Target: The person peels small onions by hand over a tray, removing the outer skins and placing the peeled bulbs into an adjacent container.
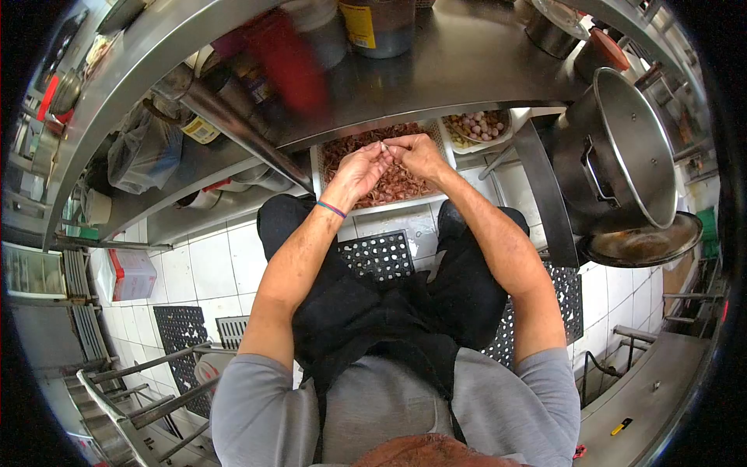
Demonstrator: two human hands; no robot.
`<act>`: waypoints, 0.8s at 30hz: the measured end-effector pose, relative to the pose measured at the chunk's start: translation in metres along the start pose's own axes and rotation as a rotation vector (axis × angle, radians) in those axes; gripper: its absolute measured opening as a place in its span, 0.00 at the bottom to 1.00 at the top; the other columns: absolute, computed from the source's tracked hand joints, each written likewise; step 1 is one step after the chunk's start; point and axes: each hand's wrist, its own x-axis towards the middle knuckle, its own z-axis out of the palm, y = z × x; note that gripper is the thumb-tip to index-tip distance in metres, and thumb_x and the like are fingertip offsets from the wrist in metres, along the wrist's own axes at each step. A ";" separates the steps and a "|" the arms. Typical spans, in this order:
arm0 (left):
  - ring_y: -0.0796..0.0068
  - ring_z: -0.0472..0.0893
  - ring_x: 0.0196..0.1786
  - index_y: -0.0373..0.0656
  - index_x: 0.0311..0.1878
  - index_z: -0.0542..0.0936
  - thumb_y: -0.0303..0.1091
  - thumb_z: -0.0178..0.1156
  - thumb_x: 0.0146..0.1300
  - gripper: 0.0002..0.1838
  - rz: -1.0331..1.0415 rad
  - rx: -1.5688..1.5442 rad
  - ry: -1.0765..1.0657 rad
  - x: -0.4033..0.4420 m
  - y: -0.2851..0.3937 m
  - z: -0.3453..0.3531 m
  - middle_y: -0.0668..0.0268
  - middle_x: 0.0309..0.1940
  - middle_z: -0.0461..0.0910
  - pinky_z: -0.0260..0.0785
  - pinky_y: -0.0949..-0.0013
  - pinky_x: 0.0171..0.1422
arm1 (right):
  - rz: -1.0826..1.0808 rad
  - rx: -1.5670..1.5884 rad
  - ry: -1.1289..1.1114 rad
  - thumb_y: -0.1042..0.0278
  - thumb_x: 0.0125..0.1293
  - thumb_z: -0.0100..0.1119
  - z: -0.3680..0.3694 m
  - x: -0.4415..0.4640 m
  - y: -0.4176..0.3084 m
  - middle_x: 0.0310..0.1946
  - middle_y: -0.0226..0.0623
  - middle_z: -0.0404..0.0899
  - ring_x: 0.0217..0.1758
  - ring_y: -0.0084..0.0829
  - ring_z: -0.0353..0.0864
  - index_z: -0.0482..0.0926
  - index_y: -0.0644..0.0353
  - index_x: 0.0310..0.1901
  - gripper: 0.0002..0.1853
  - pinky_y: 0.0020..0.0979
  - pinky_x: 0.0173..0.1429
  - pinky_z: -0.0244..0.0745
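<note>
My left hand [366, 171] and my right hand [422, 158] meet over a white crate [387, 208], fingertips pinched together. Between them shows a small pale thing, which looks like a shallot [384, 146]; the fingers cover most of it. Below, the crate is filled with reddish-brown shallots and loose skins [397, 187]. Just to its right, partly under the steel shelf, a smaller container [510, 134] holds pale pink and yellowish peeled bulbs [475, 126].
A steel shelf [451, 74] overhangs the crate's far side. A large steel pot [622, 148] stands at right, with a round pan [642, 240] below it. Black perforated mats [377, 255] lie on white floor tiles. A metal rack [148, 412] is at lower left.
</note>
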 end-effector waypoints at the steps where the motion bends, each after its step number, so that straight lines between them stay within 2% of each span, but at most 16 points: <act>1: 0.68 0.77 0.43 0.32 0.49 0.71 0.26 0.48 0.72 0.08 0.003 -0.002 -0.005 0.000 0.000 0.000 0.58 0.41 0.75 0.77 0.69 0.51 | -0.003 0.022 -0.003 0.68 0.65 0.60 -0.001 0.001 0.001 0.42 0.41 0.85 0.45 0.27 0.81 0.82 0.63 0.50 0.14 0.28 0.50 0.75; 3: 0.69 0.77 0.43 0.31 0.50 0.71 0.26 0.48 0.72 0.09 0.003 0.006 0.000 0.001 0.000 0.000 0.58 0.42 0.75 0.77 0.69 0.51 | -0.010 0.066 -0.010 0.68 0.65 0.60 -0.002 0.000 -0.002 0.42 0.41 0.85 0.44 0.27 0.81 0.82 0.63 0.50 0.14 0.28 0.50 0.75; 6: 0.69 0.77 0.43 0.29 0.52 0.70 0.25 0.47 0.72 0.11 -0.002 0.022 -0.021 0.001 0.001 0.001 0.57 0.43 0.75 0.77 0.70 0.51 | 0.090 0.160 -0.018 0.68 0.65 0.60 -0.005 -0.006 -0.016 0.42 0.42 0.85 0.44 0.27 0.81 0.82 0.64 0.50 0.14 0.29 0.49 0.76; 12: 0.69 0.77 0.42 0.28 0.54 0.69 0.24 0.46 0.72 0.12 -0.003 0.053 -0.054 -0.002 0.001 0.006 0.56 0.44 0.76 0.77 0.71 0.51 | 0.036 0.091 0.003 0.68 0.65 0.60 -0.007 -0.006 -0.017 0.41 0.42 0.85 0.42 0.28 0.82 0.82 0.64 0.51 0.14 0.31 0.48 0.76; 24: 0.70 0.77 0.43 0.28 0.56 0.69 0.23 0.46 0.71 0.13 0.006 0.128 -0.113 -0.005 0.002 0.012 0.57 0.45 0.76 0.76 0.72 0.52 | 0.100 0.135 0.027 0.70 0.66 0.58 -0.004 -0.001 -0.010 0.40 0.40 0.85 0.42 0.26 0.81 0.82 0.65 0.50 0.13 0.29 0.47 0.76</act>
